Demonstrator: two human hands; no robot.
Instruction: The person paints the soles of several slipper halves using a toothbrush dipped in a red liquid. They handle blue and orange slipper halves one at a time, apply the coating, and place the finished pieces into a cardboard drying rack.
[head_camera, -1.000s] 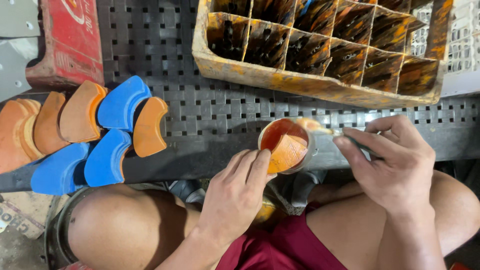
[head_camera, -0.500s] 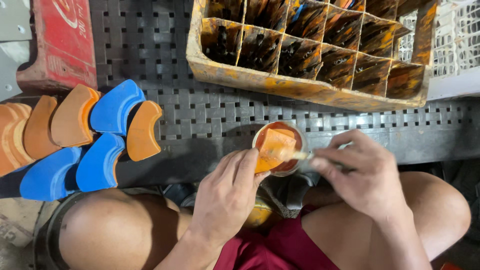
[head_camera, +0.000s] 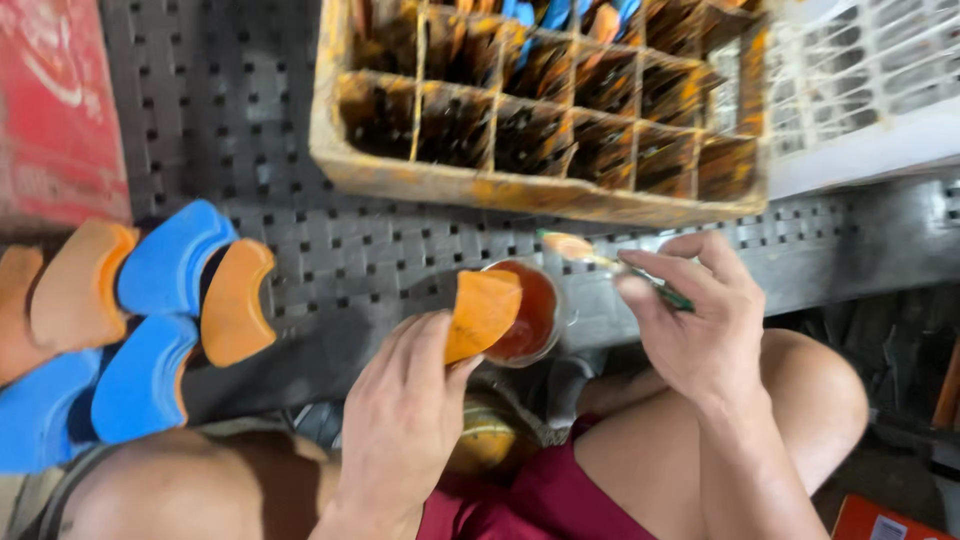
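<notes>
Since half a sec ago: the right hand (head_camera: 700, 320) has lifted the thin brush with a green handle and orange-loaded tip (head_camera: 610, 262) up off the piece, so the tip now hangs just past the far rim of the small round cup of dark orange-red paint (head_camera: 528, 318). The left hand (head_camera: 405, 420) has tilted the curved orange-coated wedge piece (head_camera: 480, 312) so its end lies over the cup's left side.

Left fingers are curled tight round the near end of the wedge, thumb on its right edge. Right fingers are pinched shut on the brush handle, w/ the index laid along it.

Step, as I read it: coating the wedge w/ orange paint, mid-stroke, brush freshly loaded. Next move prob. calls for bringing the tip back down on the wedge's face w/o dripping, holding the piece steady over the cup.

Far of the hands sits a paint-stained wooden crate with divided compartments (head_camera: 540, 190) on a dark perforated metal sheet (head_camera: 330, 260). To the left lie finished blue and orange curved pieces in a row (head_camera: 150, 310), well apart from the hands. A red panel (head_camera: 55, 110) is far left, a white plastic crate (head_camera: 870, 100) far right.
</notes>
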